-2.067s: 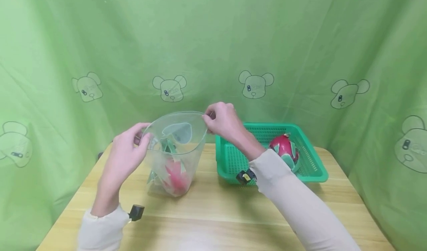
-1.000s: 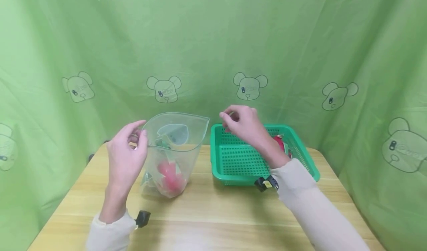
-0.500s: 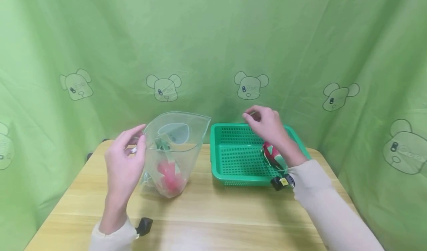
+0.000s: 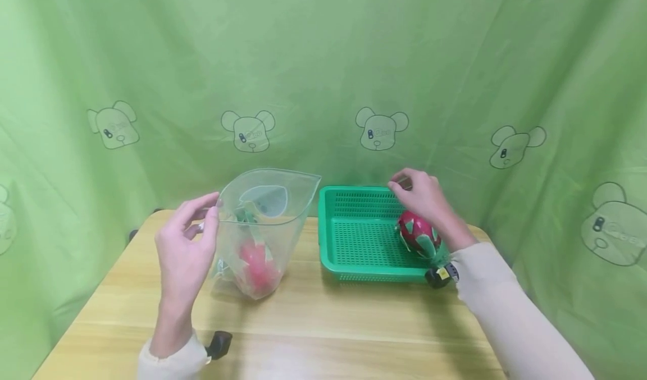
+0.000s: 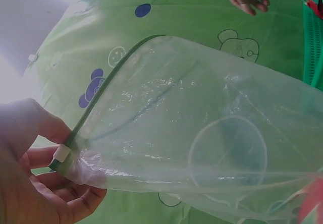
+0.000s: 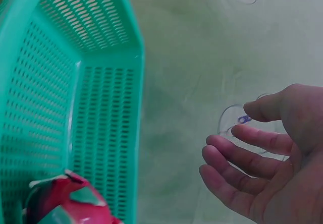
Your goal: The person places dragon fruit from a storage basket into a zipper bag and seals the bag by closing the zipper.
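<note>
My left hand [image 4: 187, 239] pinches the upper left corner of a clear zip bag [image 5: 151, 123], thumb and fingers at its white slider [image 5: 62, 153]. The bag stands upright on the table with its mouth spread wide. A red dragon fruit [image 4: 259, 268] lies at its bottom, blurred through the plastic. Above the back right of a green basket [image 4: 349, 245] hovers my right hand [image 4: 422, 195], its fingers loosely bent and holding nothing. A second dragon fruit [image 4: 417, 231], red with green scales, lies in the basket's right end, just below that hand and partly hidden by the wrist.
The wooden table [image 4: 323, 335] carries the bag on the left and the basket on the right. Behind and on both sides hangs a green curtain [image 4: 313, 60] printed with bear heads. Black cameras sit at both wrists.
My right hand has let go of the bag's right edge and moved right, over the basket. The left hand keeps its grip, and the bag mouth stays open.
</note>
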### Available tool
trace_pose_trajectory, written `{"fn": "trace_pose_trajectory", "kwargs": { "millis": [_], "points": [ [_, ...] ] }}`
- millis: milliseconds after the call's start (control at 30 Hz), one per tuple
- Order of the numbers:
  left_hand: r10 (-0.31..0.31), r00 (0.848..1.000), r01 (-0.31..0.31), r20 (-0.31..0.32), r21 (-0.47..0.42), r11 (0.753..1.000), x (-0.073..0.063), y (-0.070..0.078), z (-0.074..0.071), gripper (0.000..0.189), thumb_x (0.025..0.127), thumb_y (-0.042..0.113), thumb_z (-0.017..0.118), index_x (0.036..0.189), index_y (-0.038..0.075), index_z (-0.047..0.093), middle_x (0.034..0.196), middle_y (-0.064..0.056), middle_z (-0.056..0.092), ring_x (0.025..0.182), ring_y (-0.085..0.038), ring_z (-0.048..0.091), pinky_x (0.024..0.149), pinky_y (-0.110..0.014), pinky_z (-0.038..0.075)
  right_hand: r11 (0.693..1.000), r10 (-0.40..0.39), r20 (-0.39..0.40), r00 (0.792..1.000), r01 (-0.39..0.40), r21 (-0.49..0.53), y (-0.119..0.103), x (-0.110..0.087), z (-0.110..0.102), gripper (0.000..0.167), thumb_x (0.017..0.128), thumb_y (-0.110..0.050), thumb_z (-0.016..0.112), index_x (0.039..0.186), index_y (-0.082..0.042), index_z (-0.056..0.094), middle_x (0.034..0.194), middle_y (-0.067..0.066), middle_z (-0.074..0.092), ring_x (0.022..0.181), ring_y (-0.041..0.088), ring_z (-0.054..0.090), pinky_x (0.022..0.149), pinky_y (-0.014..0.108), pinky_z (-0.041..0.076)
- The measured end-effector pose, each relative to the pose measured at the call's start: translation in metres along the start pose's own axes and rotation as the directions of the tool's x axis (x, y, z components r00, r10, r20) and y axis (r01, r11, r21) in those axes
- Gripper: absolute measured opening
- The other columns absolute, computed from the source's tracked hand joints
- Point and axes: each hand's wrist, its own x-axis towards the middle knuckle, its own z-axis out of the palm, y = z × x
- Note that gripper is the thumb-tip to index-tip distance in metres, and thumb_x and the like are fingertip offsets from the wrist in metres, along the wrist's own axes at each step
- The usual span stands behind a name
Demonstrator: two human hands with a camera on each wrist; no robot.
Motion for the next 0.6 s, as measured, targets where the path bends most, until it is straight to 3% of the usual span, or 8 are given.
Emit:
{"fn": "trace_pose_trajectory", "kwargs": {
  "millis": [400,600],
  "points": [
    [-0.024,1.000,0.024,-0.005,0.001,1.000,-0.003,0.001,-0.005,0.025,0.099,0.001,0.061,0.118,0.005,0.075,0.108,-0.004,0.074,0.095,-0.013,0.065,0.082,-0.016,0.057,0.993,0.094,0.037,0.995,-0.091,-0.076,0.026,-0.003,-0.001,0.046,0.103,-0.028,0.059,0.138,0.002,0.053,0.126,0.029,0.063,0.117,0.044,0.061,0.094,0.059,0.053],
    [-0.021,1.000,0.021,0.003,0.011,1.000,-0.003,0.002,-0.005,0.025,0.098,0.000,0.061,0.118,0.005,0.075,0.108,-0.004,0.074,0.095,-0.012,0.065,0.082,-0.015,0.056,0.977,0.146,0.152,0.977,-0.118,-0.180,0.038,-0.008,-0.003,0.061,0.100,-0.031,0.064,0.145,0.006,0.044,0.126,0.033,0.061,0.094,0.036,0.067,0.083,0.053,0.057]
  ]
}}
